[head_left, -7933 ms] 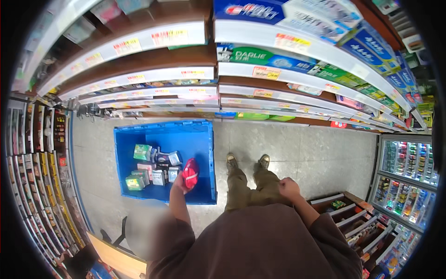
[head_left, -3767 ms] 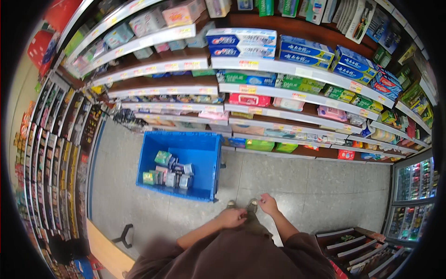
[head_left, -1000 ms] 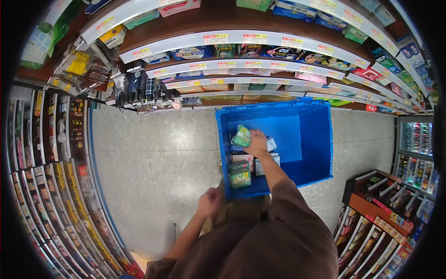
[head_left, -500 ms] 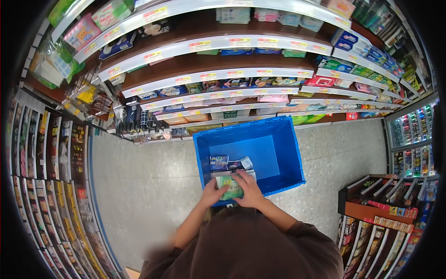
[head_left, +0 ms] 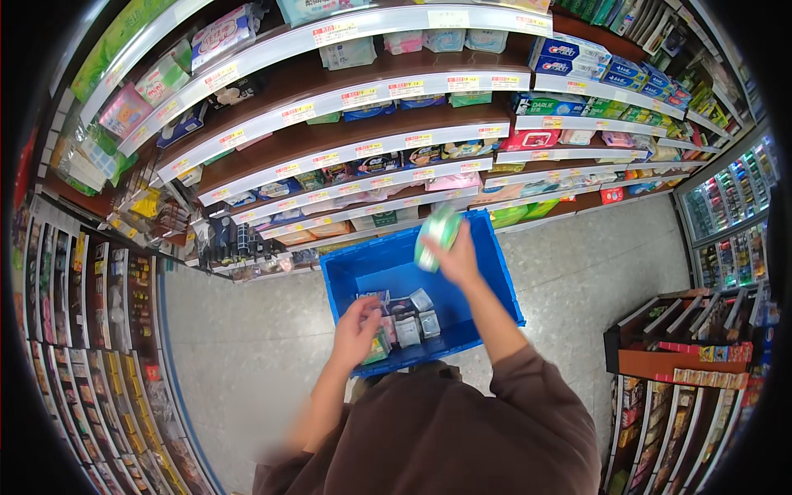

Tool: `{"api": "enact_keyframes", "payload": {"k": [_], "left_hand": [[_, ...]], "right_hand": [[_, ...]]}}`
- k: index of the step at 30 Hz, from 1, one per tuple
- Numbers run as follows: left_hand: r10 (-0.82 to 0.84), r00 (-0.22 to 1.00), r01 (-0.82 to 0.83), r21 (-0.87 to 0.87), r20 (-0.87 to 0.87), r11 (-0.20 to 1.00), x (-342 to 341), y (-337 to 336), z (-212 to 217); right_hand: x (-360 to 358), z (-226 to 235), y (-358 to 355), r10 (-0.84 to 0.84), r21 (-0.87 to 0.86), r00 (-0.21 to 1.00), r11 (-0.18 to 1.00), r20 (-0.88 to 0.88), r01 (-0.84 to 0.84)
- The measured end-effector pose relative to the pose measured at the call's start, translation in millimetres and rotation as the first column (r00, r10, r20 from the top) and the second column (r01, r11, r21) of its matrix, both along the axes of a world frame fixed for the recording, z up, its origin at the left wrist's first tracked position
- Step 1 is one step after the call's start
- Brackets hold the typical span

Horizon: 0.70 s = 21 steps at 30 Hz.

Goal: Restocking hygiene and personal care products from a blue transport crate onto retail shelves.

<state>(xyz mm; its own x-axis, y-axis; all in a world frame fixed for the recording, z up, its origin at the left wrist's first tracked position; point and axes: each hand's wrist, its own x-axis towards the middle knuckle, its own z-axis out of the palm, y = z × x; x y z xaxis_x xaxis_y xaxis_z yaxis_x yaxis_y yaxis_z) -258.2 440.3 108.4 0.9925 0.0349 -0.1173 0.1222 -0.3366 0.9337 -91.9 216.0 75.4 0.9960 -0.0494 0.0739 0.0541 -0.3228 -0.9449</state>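
A green-and-white soft package (head_left: 437,237) is gripped in my right hand (head_left: 459,257), raised over the far side of the blue plastic crate (head_left: 516,285); the package is slightly blurred. My left hand (head_left: 355,330) hovers at the crate's left side with fingers apart. Just under its palm lies another green package (head_left: 378,350), partly covered by the hand. Beside the left fingertips, several small packs lie in the crate, among them a pale pack (head_left: 407,332) and a whitish pack (head_left: 429,323).
Beyond the crate rises a tiered shelf (head_left: 388,136) of wrapped packages, with toothpaste boxes (head_left: 569,58) at its right. Another shelf unit (head_left: 91,330) stands left, and a low display rack (head_left: 685,355) right. A glass-door drinks cooler (head_left: 730,214) is at far right. Pale floor surrounds the crate.
My right hand has lifted a green package up and away, out over the crate's far side. My left hand has shifted left and lets go. The view has turned, so the crate appears further left.
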Motion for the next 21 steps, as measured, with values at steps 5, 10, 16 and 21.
{"api": "enact_keyframes", "payload": {"k": [5, 10, 16, 21], "left_hand": [[0.088, 0.986, -0.082, 0.052, -0.144, 0.995, -47, 23, -17], [0.175, 0.951, -0.144, 0.138, -0.254, 0.980, -104, 48, -46], [0.274, 0.887, -0.191, 0.246, -0.372, 0.950, -142, 59, -65], [0.259, 0.879, -0.136, 0.310, -0.401, 0.941, -140, 53, -58]], "right_hand": [[146, 66, -34, -0.346, -0.195, 0.909, 0.899, 0.232, 0.392], [223, 95, -37, -0.428, -0.318, 0.825, 0.776, 0.369, 0.545], [266, 89, -27, -0.490, -0.179, 0.760, 0.778, 0.427, 0.602], [273, 82, -21, -0.508, -0.250, 0.765, 0.742, 0.395, 0.622]]}}
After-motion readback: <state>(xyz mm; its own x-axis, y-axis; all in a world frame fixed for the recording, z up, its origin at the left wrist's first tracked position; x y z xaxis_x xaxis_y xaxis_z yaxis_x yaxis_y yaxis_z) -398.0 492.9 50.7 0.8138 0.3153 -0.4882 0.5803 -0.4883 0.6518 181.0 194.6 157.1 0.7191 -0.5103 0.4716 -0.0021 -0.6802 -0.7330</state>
